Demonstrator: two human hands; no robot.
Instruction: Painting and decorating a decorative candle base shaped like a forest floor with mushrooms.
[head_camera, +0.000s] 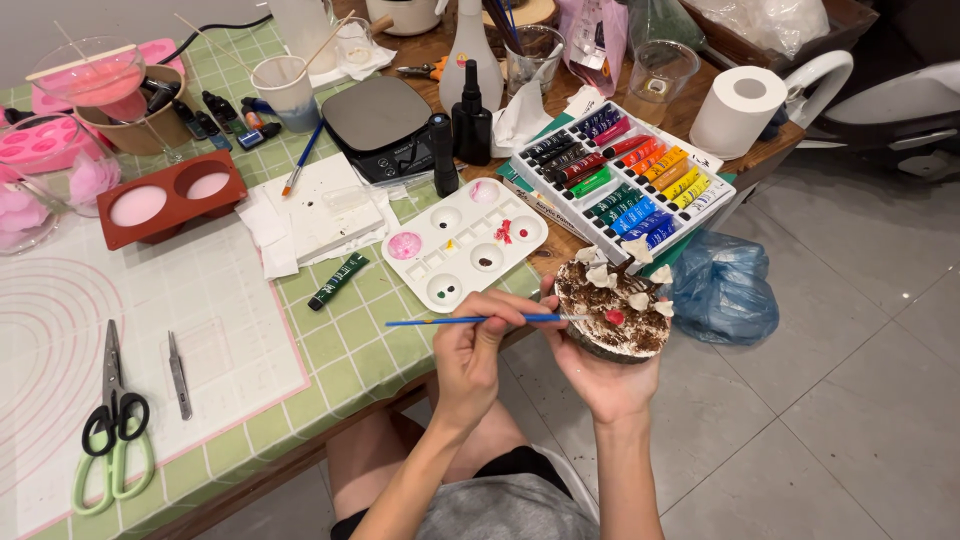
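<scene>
Cake model (614, 312) — small, round, dark-topped with white dabs and one red spot — sits off the desk, just past its near edge and over the floor, cupped from below in the right hand (600, 375); that hand is closed around its underside, thumb up beside the rim. Left hand (470, 350) pinches a thin blue-handled brush (470, 320) between fingers and thumb, held level, its tip touching the cake's top beside the red spot; the step in hand looks like fine painting of the topping. Judging by that, the next stroke calls for a steady wrist and a light touch, the cake kept level so nothing smears; a reload would mean reaching back to the white palette (465, 245) near the desk's near edge, which holds pink, red and brown dabs. Behind it, toward the far right corner, lies an open box of paint tubes (622, 180); a paper roll (738, 110) stands at that corner. Scissors (113, 430) lie on the mat — near left corner, well apart from both hands.
</scene>
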